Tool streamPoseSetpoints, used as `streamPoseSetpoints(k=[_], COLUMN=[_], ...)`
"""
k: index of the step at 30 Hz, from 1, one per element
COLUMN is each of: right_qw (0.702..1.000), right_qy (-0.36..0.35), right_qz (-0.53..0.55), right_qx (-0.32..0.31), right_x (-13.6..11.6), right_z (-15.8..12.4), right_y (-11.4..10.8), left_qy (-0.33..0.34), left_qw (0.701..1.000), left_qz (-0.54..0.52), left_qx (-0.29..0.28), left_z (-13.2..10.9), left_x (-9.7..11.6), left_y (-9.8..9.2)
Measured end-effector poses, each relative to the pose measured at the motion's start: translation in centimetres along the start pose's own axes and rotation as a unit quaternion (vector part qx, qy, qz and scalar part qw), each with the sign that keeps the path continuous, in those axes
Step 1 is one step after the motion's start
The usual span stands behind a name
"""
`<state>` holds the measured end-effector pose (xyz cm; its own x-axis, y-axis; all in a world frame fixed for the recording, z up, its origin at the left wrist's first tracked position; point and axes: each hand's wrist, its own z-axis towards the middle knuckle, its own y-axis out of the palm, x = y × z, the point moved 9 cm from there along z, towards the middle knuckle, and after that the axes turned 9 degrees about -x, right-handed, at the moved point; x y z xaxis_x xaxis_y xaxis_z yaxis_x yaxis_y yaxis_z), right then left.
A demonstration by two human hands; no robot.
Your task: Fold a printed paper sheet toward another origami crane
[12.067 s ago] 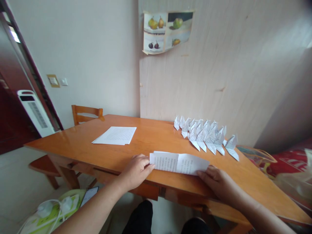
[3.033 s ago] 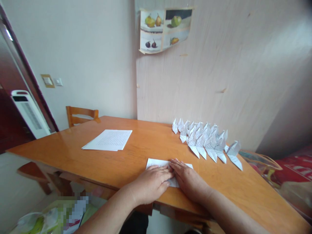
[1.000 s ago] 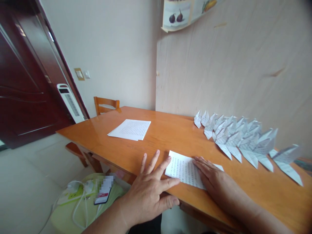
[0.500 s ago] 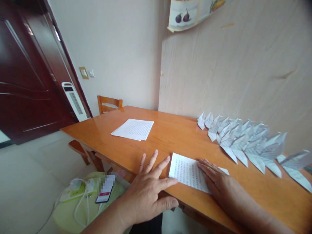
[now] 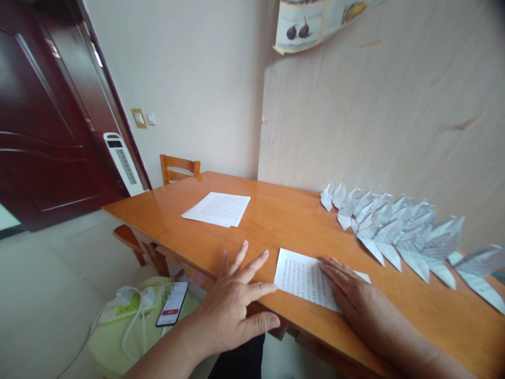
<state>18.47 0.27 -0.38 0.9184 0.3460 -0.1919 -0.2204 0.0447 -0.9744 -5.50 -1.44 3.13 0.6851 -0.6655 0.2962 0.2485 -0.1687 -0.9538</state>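
A person's right hand (image 5: 351,295) lies flat, fingers straight and together, pressing on a folded sheet of printed paper (image 5: 303,276) near the front edge of an orange wooden surface (image 5: 276,223). The hand grips nothing; its palm simply covers the right part of the sheet. The left hand (image 5: 232,305) is spread wide open, fingers fanned, at the front edge of the surface just left of the sheet, with its fingertips near the paper's left edge and its thumb over the edge; it holds nothing, and whether it touches the wood cannot be told. Beyond the hands, a row of folded paper cranes (image 5: 390,229) runs along the wall side of the surface toward the right. A flat stack of printed sheets (image 5: 216,208) sits well apart to the left. A wooden chair (image 5: 179,167) stands at the far corner. Below the surface, a phone (image 5: 172,310) rests on a green cushion (image 5: 118,342) among white cables.
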Motion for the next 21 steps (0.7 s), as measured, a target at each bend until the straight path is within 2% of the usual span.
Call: streamPoseSetpoints(k=[7,12,14,16,19,21], right_qw=[1.0,1.0,1.0,1.0,0.999,0.998], right_qy=[0.003,0.006,0.006,0.001,-0.014,-0.025], right_qz=[0.008,-0.002,0.002,0.01,0.032,0.051], right_qx=[0.002,-0.015,-0.019,-0.017,-0.001,0.014], right_x=[-0.2,-0.5,-0.6,-0.7,-0.7,-0.8], right_z=[0.1,0.3,0.3,0.4,0.4,0.5], right_y=[-0.2,-0.3,-0.3,-0.3,-0.4,-0.5], left_qy=[-0.013,-0.017,0.001,0.032,0.073,0.087], left_qw=[0.999,0.991,0.986,0.985,0.988,0.991], left_qz=[-0.016,-0.015,-0.024,-0.035,-0.029,-0.008], left_qx=[0.032,0.134,0.165,0.168,0.134,0.099], left_z=[-0.2,1.0,2.3,4.1,7.0,8.7], left_x=[-0.4,0.1,1.3,3.1,5.8,7.1], left_y=[-0.2,-1.4,-1.8,-1.7,-0.4,1.1])
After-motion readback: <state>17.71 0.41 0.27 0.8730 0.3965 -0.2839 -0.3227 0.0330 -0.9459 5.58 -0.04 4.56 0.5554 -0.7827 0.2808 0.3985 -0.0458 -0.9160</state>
